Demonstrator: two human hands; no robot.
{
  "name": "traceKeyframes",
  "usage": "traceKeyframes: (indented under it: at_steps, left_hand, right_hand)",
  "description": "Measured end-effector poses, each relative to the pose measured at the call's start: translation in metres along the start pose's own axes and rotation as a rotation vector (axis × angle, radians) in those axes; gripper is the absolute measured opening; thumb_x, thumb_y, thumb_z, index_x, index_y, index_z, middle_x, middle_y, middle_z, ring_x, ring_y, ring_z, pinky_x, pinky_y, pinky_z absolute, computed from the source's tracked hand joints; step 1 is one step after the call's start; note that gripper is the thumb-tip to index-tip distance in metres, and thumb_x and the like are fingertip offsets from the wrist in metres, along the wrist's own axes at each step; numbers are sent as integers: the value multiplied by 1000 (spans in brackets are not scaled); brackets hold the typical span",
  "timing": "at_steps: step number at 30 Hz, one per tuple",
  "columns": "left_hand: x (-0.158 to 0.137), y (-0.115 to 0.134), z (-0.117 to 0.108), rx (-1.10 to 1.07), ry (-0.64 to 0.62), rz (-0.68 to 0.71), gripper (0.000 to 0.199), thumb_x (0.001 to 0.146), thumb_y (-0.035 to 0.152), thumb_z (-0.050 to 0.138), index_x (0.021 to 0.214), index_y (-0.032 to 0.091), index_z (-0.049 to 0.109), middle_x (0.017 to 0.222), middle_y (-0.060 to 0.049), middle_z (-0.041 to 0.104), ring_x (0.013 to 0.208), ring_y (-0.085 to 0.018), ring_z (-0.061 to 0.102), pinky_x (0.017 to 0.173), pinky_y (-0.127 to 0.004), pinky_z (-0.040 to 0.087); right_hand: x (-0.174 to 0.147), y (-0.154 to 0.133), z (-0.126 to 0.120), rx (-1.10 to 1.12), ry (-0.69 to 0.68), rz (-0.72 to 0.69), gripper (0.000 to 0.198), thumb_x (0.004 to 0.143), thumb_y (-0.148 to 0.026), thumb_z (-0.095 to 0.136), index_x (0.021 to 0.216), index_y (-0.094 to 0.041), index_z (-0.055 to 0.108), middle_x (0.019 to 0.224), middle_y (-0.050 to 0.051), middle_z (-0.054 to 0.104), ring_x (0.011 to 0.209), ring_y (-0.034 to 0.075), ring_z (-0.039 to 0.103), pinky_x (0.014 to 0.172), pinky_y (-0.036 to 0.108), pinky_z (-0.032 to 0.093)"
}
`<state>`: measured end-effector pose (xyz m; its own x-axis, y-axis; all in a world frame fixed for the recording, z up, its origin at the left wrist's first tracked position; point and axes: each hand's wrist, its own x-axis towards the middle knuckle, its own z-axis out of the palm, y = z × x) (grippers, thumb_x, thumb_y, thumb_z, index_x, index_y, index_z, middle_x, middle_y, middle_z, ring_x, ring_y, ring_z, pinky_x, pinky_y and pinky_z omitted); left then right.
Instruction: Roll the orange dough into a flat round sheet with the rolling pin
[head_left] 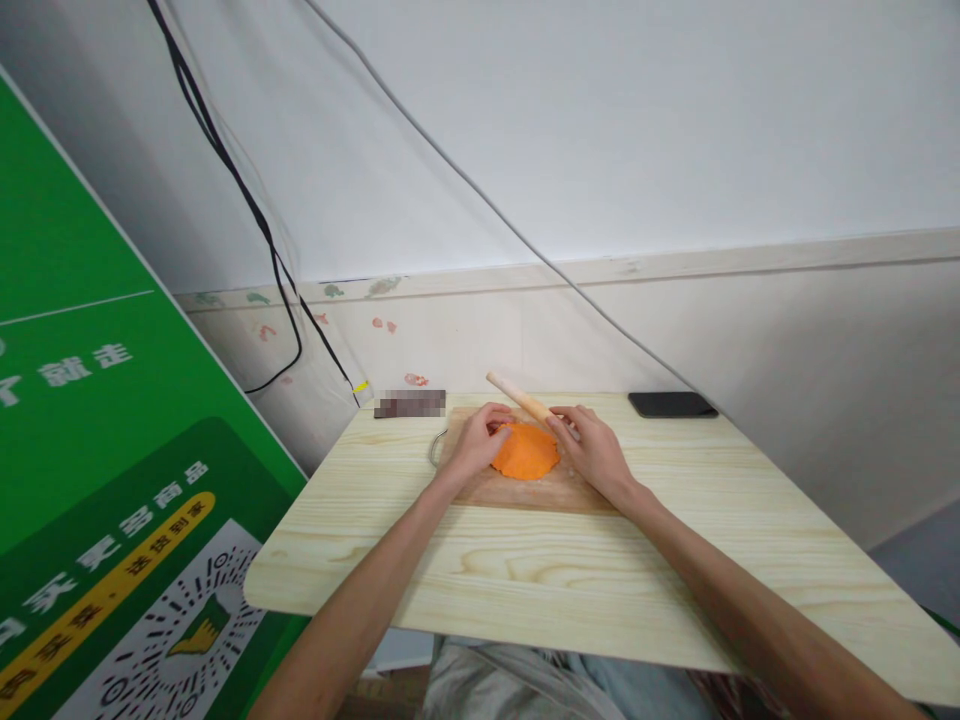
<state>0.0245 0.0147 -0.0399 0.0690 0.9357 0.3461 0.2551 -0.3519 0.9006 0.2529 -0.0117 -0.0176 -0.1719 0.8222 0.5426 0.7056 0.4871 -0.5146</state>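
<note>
A flat, roughly round sheet of orange dough (526, 453) lies on a wooden cutting board (517, 494). My left hand (481, 440) is closed on the dough's left edge, with thumb and fingers at its rim. In my right hand (590, 445) is a wooden rolling pin (517, 393), gripped near its right end. The pin slants up to the left, over the dough's far edge. Part of the board is hidden under my hands and forearms.
The board rests on a pale wood-grain table (570, 570) against the wall. A black phone (673, 404) lies at the back right, a blurred-out dark item (409, 403) at the back left. A metal handle (436, 447) curves from the board's left side. A green printed panel (112, 400) stands left.
</note>
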Motion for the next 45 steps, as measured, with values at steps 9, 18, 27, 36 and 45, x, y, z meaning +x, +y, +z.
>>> traceKeyframes:
  at_steps: [9,18,27,36,45]
  left_hand:
    - [-12,7,5,416,5,119,51,88,8,63,138,17,69,127,-13,76,123,-27,68,115,-45,52]
    - [-10,9,2,418,-30,136,41,87,6,66,126,19,74,127,-11,77,124,-26,68,116,-44,51]
    - [-3,0,2,70,-45,57,44,82,-2,65,120,18,71,118,-9,79,109,-20,76,103,-36,59]
    - [-14,12,7,465,48,117,48,86,5,66,131,20,72,117,-11,78,117,-29,68,111,-45,53]
    - [-6,5,2,264,14,70,43,82,1,65,119,21,68,105,-6,77,103,-22,72,98,-37,57]
  right_hand:
    - [-1,0,0,-1,6,-11,36,108,-46,47,118,-24,75,107,11,78,99,29,71,85,41,54]
    - [0,0,1,-2,-9,12,37,108,-46,47,118,-23,74,106,11,78,99,29,71,85,41,53]
    - [-1,-1,0,16,-1,-9,37,108,-47,47,118,-24,75,107,11,78,99,29,70,87,42,54]
    - [-1,-1,-1,4,-6,-3,37,109,-47,47,119,-24,74,106,11,78,98,28,70,85,41,53]
    - [-1,-1,-1,7,-3,-7,37,109,-47,47,118,-24,74,107,11,78,98,28,70,83,40,53]
